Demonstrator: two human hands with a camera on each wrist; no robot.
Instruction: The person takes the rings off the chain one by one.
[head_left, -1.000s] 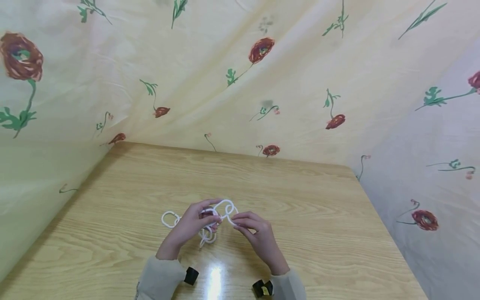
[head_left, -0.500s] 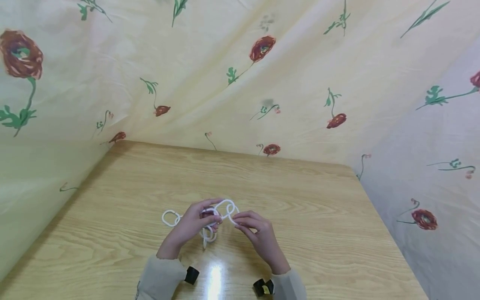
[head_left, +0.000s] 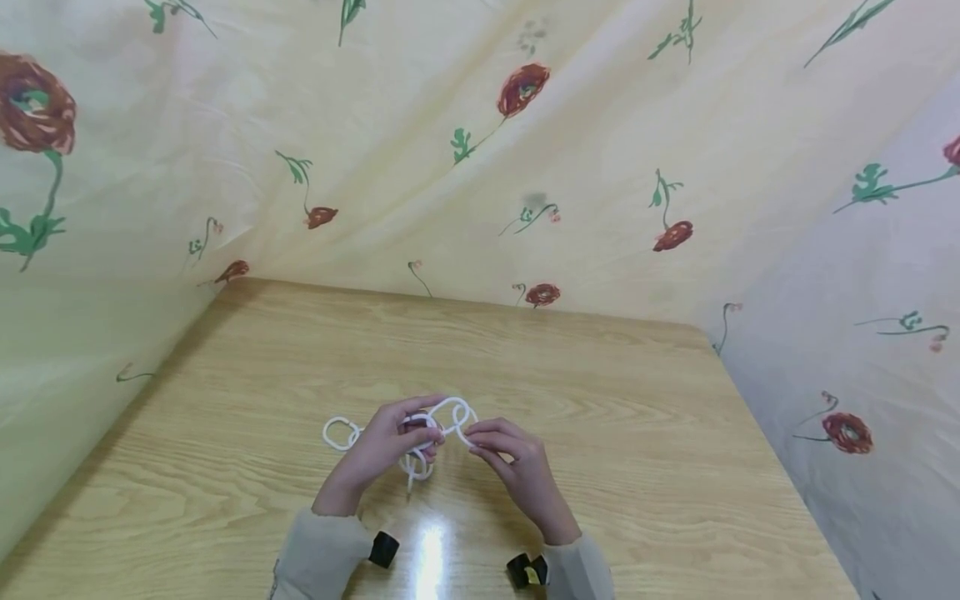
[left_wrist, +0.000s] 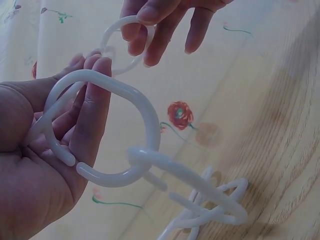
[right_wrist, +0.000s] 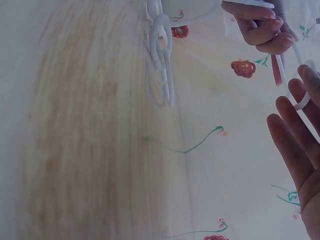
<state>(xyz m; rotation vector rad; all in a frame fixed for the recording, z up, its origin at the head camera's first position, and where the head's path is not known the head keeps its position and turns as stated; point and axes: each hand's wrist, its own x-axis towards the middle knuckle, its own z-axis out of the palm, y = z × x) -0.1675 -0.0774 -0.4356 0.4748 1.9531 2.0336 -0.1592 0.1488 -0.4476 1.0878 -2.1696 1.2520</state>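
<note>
White plastic C-shaped links joined into a chain [left_wrist: 152, 120] run between both hands. My left hand [head_left: 382, 442] holds part of the chain between its thumb and fingers. Across that palm, in the left wrist view, lies a link with a narrow gap in its side, and more links hang below it. My right hand [head_left: 517, 467] pinches a link [head_left: 461, 417] at the chain's right end between thumb and index finger. In the right wrist view, its other fingers are extended beside that link. One oval link [head_left: 336, 434] shows left of the left hand.
The light wood-grain table [head_left: 600, 392] extends around both hands. A flower-printed cloth [head_left: 420, 150] rises along its back and sides. Black devices [head_left: 384, 550] sit at both sleeve cuffs. Hanging links [right_wrist: 162, 65] appear near the tabletop in the right wrist view.
The links dangling under my left hand have swung slightly to the right. Both hands keep their grip at almost the same spot, and the head view has tilted a little.
</note>
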